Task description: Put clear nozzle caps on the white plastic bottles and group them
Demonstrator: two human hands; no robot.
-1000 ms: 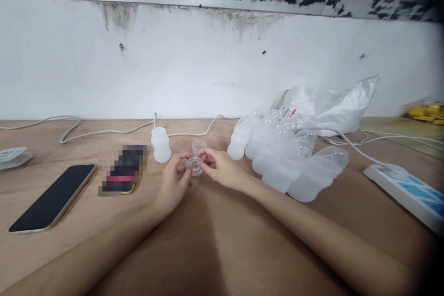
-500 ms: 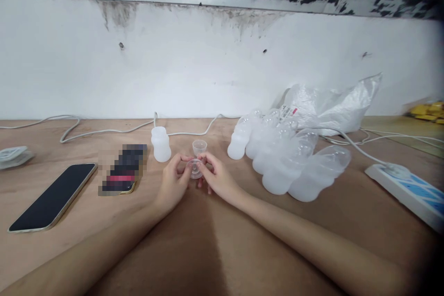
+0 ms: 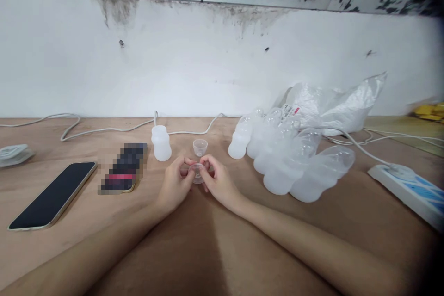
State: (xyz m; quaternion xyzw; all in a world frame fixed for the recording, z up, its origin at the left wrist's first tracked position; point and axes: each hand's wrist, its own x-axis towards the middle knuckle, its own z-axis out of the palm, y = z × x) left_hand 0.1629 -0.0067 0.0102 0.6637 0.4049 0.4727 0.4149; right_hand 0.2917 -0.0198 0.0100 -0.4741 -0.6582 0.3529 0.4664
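Note:
Between both hands is a clear round plastic cap (image 3: 198, 174), held just above the table. My left hand (image 3: 177, 184) grips its left side with thumb and fingers. My right hand (image 3: 219, 180) pinches the right side, thumb on top and fingers curled beneath. Right behind the hands stands a small clear plastic cup (image 3: 200, 147), untouched. A frosted white bottle (image 3: 161, 144) without a clear top stands behind my left hand. To the right, several frosted bottles with clear domed tops (image 3: 282, 173) are grouped closely.
Two phones lie at left, a black-screened one (image 3: 53, 196) and a blurred-out one (image 3: 125, 169). A power strip (image 3: 409, 189) is at far right. A plastic bag (image 3: 329, 108) rests by the wall. White cable (image 3: 114, 129) runs along the table's back.
Both hands have come slightly nearer with the cap, and its face is turned differently. The fingers of my right hand are tucked further under it. The bottles and cup stay put.

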